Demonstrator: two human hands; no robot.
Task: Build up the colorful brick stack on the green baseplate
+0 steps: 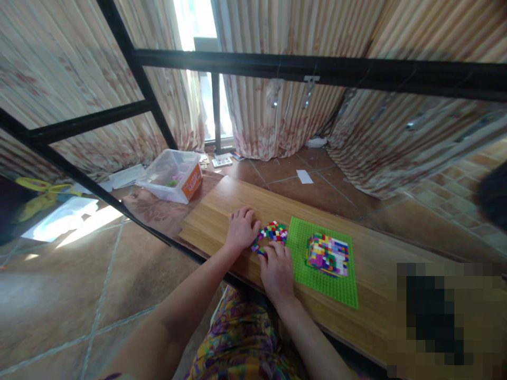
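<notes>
Head view showed a multicoloured plastic-brick block (328,255) built toward the right edge of a green studded baseplate (337,289), small multicoloured bricks (274,231) unplaced off its left. Left hand (242,229) lay thumb-spread; whether right hand (279,270) pinched was unclear.

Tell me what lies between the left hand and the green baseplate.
A cluster of loose bricks lies on the table between the left hand and the baseplate, as the head view shows.

loose bricks (276,232) lie left of baseplate (299,245)
</notes>
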